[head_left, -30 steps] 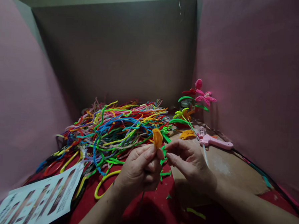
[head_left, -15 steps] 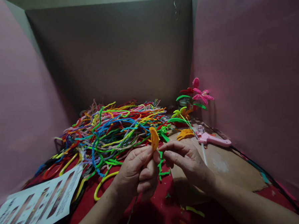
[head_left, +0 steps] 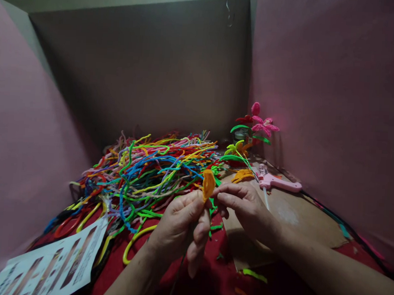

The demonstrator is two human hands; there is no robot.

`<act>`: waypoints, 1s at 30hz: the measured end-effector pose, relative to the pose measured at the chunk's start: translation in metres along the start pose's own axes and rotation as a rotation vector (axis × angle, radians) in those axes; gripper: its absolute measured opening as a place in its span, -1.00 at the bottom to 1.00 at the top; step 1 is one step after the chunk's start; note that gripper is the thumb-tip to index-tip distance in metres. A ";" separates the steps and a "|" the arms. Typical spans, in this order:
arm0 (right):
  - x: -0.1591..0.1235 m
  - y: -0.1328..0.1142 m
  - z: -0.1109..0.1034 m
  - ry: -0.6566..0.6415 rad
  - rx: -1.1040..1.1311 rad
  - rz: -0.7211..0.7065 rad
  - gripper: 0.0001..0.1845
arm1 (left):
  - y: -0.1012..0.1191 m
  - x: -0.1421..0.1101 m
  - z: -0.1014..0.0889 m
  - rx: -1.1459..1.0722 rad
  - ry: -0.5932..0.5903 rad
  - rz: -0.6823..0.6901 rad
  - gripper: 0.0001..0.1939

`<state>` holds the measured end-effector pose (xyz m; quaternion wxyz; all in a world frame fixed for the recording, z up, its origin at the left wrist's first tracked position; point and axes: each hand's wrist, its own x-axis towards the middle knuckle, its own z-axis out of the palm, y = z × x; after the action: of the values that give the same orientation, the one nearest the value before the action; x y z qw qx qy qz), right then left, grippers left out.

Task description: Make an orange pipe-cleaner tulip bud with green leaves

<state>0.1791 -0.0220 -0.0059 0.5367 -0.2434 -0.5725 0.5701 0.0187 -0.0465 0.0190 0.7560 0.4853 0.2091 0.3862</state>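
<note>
We pinch the orange petal (head_left: 208, 184) between our left hand (head_left: 179, 226) and right hand (head_left: 243, 207), both grasping its base. It looks light, soft and easily bent, so we judge the wire stem below the safest hold.

A red-covered table (head_left: 216, 280) bears a pipe-cleaner heap (head_left: 149, 171) mid-frame, a printed sheet (head_left: 52, 267) lower left, cardboard (head_left: 298, 223) and a pink glue gun (head_left: 277, 183) right.

We find no text we can read: the printed sheet (head_left: 50, 265) at the lower left of the surface carries pictures and lines too blurred to make out.
</note>
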 end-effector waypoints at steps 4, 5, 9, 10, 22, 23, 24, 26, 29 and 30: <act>0.006 -0.008 -0.006 0.083 -0.027 -0.044 -0.81 | 0.003 0.004 -0.005 -0.049 0.020 0.123 -0.80; 0.009 -0.011 -0.010 0.119 -0.031 -0.071 -0.81 | 0.004 0.005 -0.007 -0.042 0.046 0.144 -0.81; 0.025 -0.026 -0.036 0.329 -0.150 -0.189 -0.87 | 0.006 0.009 -0.011 -0.046 0.153 0.171 -0.80; 0.029 -0.029 -0.044 0.374 -0.257 -0.186 -0.87 | 0.006 0.009 -0.011 -0.059 0.171 0.165 -0.80; 0.052 -0.006 -0.082 0.013 -1.970 0.094 -0.77 | 0.010 0.011 -0.020 -0.141 0.269 0.146 -0.78; 0.051 -0.004 -0.083 0.013 -1.988 0.082 -0.77 | 0.010 0.011 -0.021 -0.149 0.267 0.150 -0.79; 0.050 -0.004 -0.084 0.015 -2.002 0.071 -0.77 | 0.010 0.012 -0.022 -0.155 0.261 0.150 -0.79; 0.047 -0.005 -0.085 0.028 -2.026 0.002 -0.78 | 0.009 0.012 -0.024 -0.162 0.253 0.145 -0.80; 0.040 -0.010 -0.082 0.107 -1.987 -0.306 -0.79 | 0.005 0.014 -0.025 -0.144 0.264 0.126 -0.81; 0.038 -0.011 -0.078 0.129 -1.935 -0.456 -0.79 | 0.004 0.014 -0.024 -0.135 0.273 0.113 -0.81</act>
<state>0.2413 0.0398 -0.0009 0.2340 -0.4907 -0.7937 -0.2730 0.0088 -0.0208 0.0129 0.7285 0.3873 0.2560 0.5037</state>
